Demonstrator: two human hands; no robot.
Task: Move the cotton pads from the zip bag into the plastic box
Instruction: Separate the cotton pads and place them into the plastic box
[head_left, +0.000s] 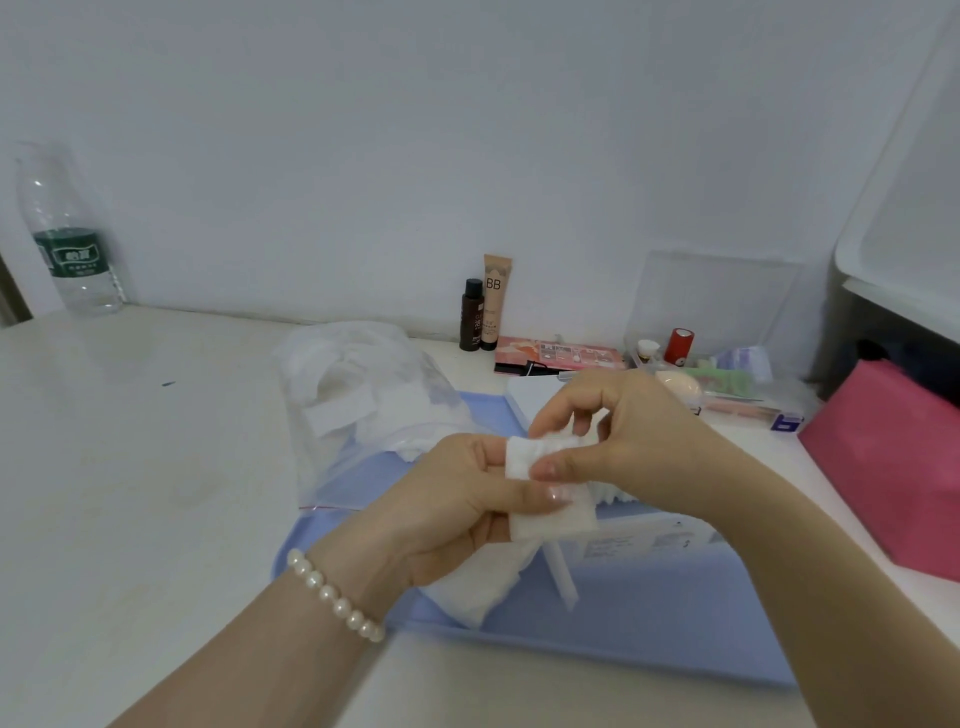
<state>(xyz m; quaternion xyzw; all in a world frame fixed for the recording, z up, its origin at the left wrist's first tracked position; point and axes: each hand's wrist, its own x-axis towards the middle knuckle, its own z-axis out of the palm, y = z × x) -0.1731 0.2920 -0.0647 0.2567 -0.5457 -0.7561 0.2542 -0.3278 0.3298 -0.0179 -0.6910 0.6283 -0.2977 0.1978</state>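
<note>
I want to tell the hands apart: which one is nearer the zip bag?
The left hand. It is just in front of the zip bag's near right corner, holding cotton pads. The right hand pinches the same pads from farther right.

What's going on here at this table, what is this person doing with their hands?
A person is sorting cotton pads over a blue mat. The left hand grips a stack of pads while the right hand pinches the top ones. The zip bag lies just behind, with pads showing inside it. The clear plastic box sits under the hands, mostly hidden, so I cannot tell how full it is.
</note>
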